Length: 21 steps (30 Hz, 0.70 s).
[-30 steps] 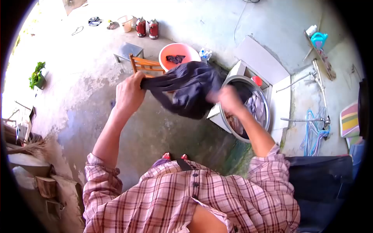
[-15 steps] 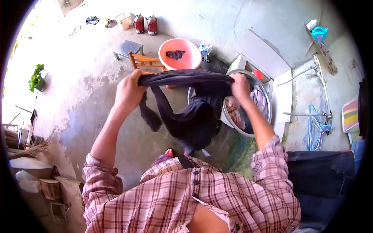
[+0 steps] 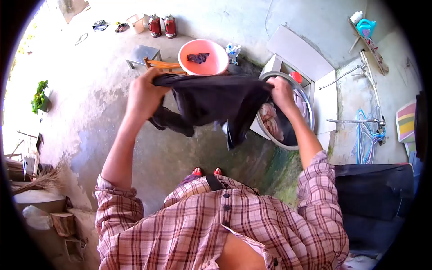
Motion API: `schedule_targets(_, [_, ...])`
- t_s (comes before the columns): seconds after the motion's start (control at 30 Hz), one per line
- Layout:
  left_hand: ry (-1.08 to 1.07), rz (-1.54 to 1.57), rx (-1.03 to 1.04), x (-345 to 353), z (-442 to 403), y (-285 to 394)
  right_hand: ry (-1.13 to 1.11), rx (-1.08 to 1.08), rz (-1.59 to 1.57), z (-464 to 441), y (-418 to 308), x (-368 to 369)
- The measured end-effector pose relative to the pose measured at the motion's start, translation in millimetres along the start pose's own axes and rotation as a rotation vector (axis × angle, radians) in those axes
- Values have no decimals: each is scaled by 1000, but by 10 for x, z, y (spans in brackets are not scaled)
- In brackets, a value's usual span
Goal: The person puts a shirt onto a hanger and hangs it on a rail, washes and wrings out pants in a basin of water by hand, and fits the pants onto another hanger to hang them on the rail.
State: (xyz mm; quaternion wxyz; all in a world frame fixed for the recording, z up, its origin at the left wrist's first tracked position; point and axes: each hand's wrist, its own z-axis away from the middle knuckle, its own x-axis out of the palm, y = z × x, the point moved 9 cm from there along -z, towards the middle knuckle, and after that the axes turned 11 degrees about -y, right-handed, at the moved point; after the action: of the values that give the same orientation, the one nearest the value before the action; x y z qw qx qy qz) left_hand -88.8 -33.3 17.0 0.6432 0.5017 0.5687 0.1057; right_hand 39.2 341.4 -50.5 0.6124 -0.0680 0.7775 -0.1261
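A dark garment (image 3: 211, 96) is stretched between my two hands in front of me, its lower parts hanging loose over the wet floor. My left hand (image 3: 146, 93) is closed on its left end. The other end is gripped in my right hand (image 3: 281, 93), which is above a large metal basin (image 3: 310, 112) of clothes. Inside the basin pinkish cloth (image 3: 270, 121) and darker cloth show. Beyond the garment stands a pink basin (image 3: 218, 63) with a small dark cloth (image 3: 198, 58) in it.
A wooden chair (image 3: 164, 65) and a metal stool (image 3: 143, 55) stand by the pink basin. Two red flasks (image 3: 162, 27) are near the wall. Blue hangers (image 3: 366, 139) hang from a wall pipe at the right, above a large dark cloth (image 3: 373, 193). A potted plant (image 3: 41, 98) is at the left.
The garment has gone from bunched to stretched between my hands, and its hanging part has swung up. My right hand was blurred over the basin's left edge and is now farther right, gripping the cloth.
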Motion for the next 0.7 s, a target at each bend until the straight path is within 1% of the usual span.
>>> schedule_targets(0.03, [74,-176,68,-19,66,191,76,131,-17,36,53,53])
schedule_targets(0.1, [98,-36,44,-34,-30,107,-486,149,80,276,-217,819])
schedule_targets(0.17, [127,71,20,-82,-206,-116,-410,182,-204,239,20,702])
schedule_targets(0.2, [93,66,5,-120,-227,-75,-372,198,-343,184,180,627])
schedule_targets(0.23, [114,-47,5,-105,-173,26,-333,209,-476,100,311,547])
schedule_targets(0.27, [130,-161,0,-41,-53,207,-27,-10,120,4,177,109])
schedule_targets(0.3, [157,-276,-2,-30,15,321,-225,58,79,46,-5,302])
schedule_targets(0.33, [128,-240,-20,-4,7,306,-422,128,36,219,-321,575])
schedule_targets(0.37, [147,-230,-24,-30,-19,287,-616,207,-13,389,-442,794])
schedule_targets(0.43, [186,-206,-30,-65,-104,232,-585,112,-254,415,-179,945])
schedule_targets(0.47, [135,-187,-82,-46,-120,206,-571,63,-374,422,9,1064])
schedule_targets(0.5, [141,-251,-65,-23,-105,241,-557,13,-490,405,143,1074])
schedule_targets(0.53, [147,-314,-49,-4,-62,274,-249,-24,-14,167,235,505])
schedule_targets(0.57, [156,-378,-31,27,-21,345,-242,33,-172,209,264,544])
schedule_targets(0.6, [128,-263,-66,48,17,384,-233,81,-326,243,208,611])
schedule_targets(0.63, [163,-233,-62,0,17,342,-223,140,-487,359,139,734])
schedule_targets(0.67, [189,-204,-48,-27,-37,277,-490,157,-345,450,-127,751])
schedule_targets(0.7, [219,-171,-33,-55,-112,234,-755,128,-187,594,-401,752])
